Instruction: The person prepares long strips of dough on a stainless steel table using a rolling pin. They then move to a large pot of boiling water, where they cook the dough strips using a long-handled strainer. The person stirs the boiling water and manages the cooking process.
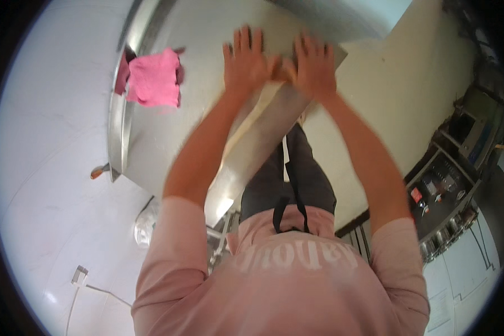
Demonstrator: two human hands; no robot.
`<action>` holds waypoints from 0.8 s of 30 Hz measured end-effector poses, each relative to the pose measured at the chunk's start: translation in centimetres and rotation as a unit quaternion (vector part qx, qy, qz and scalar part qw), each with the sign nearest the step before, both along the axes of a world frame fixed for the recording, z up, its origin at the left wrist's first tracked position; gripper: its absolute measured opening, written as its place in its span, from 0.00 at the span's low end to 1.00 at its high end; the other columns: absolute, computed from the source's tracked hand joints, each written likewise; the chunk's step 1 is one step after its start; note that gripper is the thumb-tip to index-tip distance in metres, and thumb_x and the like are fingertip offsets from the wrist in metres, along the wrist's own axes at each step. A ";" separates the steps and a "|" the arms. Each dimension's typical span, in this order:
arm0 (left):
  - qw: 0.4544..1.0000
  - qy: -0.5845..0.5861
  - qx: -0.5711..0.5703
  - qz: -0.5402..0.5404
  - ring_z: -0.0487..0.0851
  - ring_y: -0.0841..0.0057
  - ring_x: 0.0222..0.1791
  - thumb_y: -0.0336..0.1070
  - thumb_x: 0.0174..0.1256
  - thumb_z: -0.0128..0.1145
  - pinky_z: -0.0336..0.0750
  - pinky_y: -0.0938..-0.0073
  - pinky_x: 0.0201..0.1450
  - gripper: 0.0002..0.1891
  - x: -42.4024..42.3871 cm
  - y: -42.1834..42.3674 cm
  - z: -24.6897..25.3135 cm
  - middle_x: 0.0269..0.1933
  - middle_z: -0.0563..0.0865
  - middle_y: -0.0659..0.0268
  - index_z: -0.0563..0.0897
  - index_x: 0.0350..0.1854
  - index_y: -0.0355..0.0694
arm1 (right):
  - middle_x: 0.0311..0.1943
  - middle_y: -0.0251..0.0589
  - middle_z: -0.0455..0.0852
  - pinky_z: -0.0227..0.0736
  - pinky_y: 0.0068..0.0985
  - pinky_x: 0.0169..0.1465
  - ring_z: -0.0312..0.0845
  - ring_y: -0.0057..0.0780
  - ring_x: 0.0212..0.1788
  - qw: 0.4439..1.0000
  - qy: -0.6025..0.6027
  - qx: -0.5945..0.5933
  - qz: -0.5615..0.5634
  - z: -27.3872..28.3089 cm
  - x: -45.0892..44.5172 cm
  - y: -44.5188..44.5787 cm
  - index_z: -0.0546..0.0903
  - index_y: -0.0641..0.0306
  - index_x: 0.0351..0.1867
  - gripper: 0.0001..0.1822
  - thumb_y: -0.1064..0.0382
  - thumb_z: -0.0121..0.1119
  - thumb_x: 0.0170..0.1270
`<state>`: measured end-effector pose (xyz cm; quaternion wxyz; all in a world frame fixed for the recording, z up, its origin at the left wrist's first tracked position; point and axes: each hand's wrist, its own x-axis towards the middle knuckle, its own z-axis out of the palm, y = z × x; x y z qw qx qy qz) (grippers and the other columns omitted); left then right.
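Observation:
My left hand (245, 67) is palm down over a stainless steel worktable (155, 143), with its fingers spread and pointing away from me. Beside it, my right hand (317, 69) is flat in the same way, near the table's front corner. The two thumbs point at each other and nearly meet, a little blurred. Neither hand shows anything in its grasp. What lies under the palms is hidden, and I cannot tell whether they press on the metal. A pink cloth (154, 79) lies on the table to the left of my left hand, by the raised metal edge.
A raised metal rim (119, 122) runs along the table's wall side. A tool's wooden handle (96, 172) sticks out at its end. A clear plastic bag (143, 227) is below. To the right, a dark-topped unit (439, 180) carries small items, with metal containers (443, 237) along its side.

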<state>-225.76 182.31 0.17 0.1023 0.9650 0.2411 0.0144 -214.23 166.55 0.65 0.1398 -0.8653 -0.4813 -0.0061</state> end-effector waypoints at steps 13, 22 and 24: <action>0.970 -0.110 -0.215 0.006 0.61 0.50 0.80 0.48 0.74 0.54 0.48 0.37 0.79 0.32 -14.3 -8.2 3.1 0.78 0.66 0.52 0.68 0.76 0.40 | 0.74 0.57 0.66 0.60 0.53 0.72 0.63 0.54 0.74 0.997 -0.034 -0.027 0.066 -1.8 -9.1 -7.6 0.77 0.75 0.59 0.32 0.56 0.71 0.58; 0.999 -0.040 0.016 0.017 0.56 0.55 0.82 0.57 0.77 0.48 0.50 0.31 0.76 0.32 0.8 -0.2 0.8 0.80 0.63 0.57 0.68 0.76 0.43 | 0.66 0.55 0.73 0.64 0.48 0.68 0.71 0.51 0.67 0.995 -0.006 -0.033 0.097 1.8 -1.7 -3.2 0.76 0.74 0.61 0.32 0.58 0.70 0.57; 0.994 -0.087 0.038 0.046 0.58 0.55 0.81 0.56 0.77 0.48 0.51 0.30 0.76 0.28 4.3 2.7 0.0 0.77 0.68 0.56 0.73 0.70 0.42 | 0.63 0.53 0.75 0.65 0.45 0.67 0.72 0.50 0.64 0.992 -0.014 -0.058 0.110 0.9 0.2 -1.4 0.76 0.73 0.60 0.30 0.60 0.68 0.58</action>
